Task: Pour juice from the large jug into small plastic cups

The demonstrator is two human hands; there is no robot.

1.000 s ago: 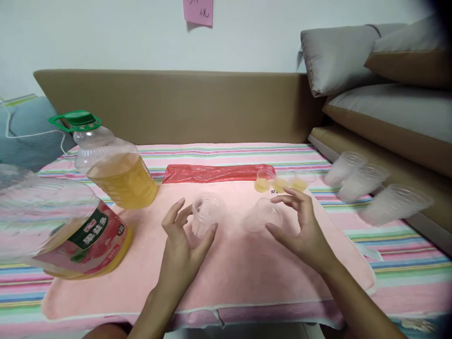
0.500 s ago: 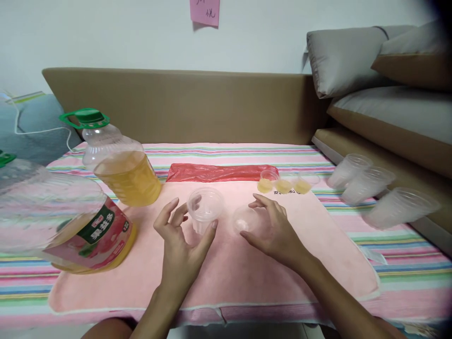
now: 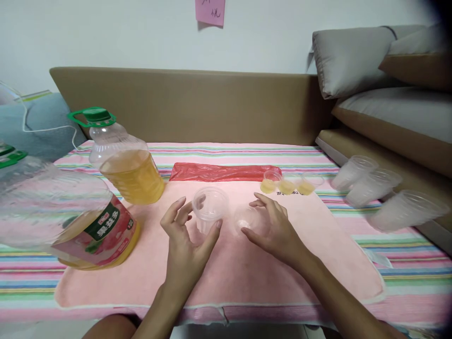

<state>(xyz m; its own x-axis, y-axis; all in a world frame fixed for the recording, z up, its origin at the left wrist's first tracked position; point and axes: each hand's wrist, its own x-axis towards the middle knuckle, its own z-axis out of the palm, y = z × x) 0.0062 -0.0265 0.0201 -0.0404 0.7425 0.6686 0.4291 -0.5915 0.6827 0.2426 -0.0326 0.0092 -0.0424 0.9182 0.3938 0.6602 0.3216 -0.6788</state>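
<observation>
Near the middle of the pink mat, my left hand (image 3: 189,233) curves around a clear plastic cup (image 3: 210,207), thumb at its near side and fingers behind its left. That cup is upright and nothing shows inside it. To its right, a second clear plastic cup (image 3: 246,221) sits within the curl of my right hand (image 3: 273,223), thumb in front and fingers over the far side. Its outline is faint, so I cannot tell which way up it is. A small gap separates the two cups.
On the left stand two big green-capped bottles of yellow drink, the labelled one (image 3: 109,230) nearer and the other (image 3: 132,174) behind. Small cups with yellow liquid (image 3: 287,187) line the mat's far edge by a red plastic bag (image 3: 222,172). Stacked cups (image 3: 406,212) lie right, near cushions (image 3: 395,110).
The whole scene has shifted slightly to the right in view. Both hands keep about the same pose around their cups.
</observation>
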